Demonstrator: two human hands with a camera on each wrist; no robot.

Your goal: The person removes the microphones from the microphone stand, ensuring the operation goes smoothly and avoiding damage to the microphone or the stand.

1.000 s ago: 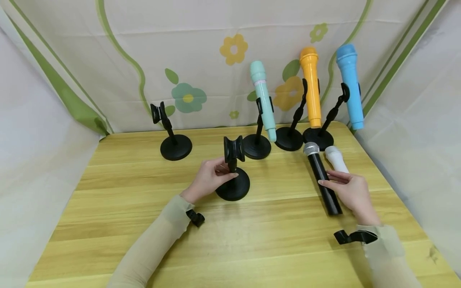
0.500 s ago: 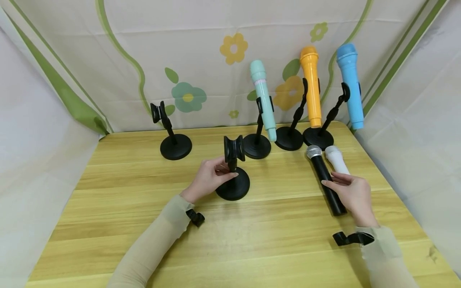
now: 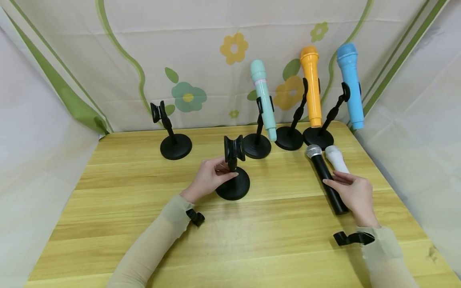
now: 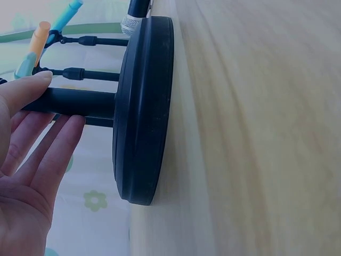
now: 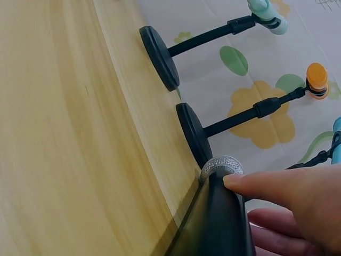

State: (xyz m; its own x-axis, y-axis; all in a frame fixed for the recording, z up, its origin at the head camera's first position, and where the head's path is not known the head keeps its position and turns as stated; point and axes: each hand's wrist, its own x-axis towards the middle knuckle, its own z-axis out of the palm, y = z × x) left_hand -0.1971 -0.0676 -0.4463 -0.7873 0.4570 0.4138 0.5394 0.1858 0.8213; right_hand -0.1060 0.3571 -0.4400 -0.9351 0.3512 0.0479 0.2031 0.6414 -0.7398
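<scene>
Two bare hands are at work over a pale wooden table (image 3: pixel 259 244). We see the left hand (image 3: pixel 209 180) half closed, thumb and fingers pinching the post of a black round-based microphone stand (image 3: pixel 235 188), which sits on the wood well in from every edge. The right hand (image 3: pixel 355 194) pinches a long black microphone with a silver mesh head (image 3: pixel 321 171), its barrel parting thumb from fingers (we cannot tell whether its lower end touches the wood). Just beside it, nearer the right edge, lies a white microphone (image 3: pixel 336 160). Three black stands (image 3: pixel 289 140) bearing mint-green, orange and blue microphones crowd the far right corner; one spare black stand (image 3: pixel 175 148) stands near the far edge, leftward. We find broad room between the hands and toward the near side.
</scene>
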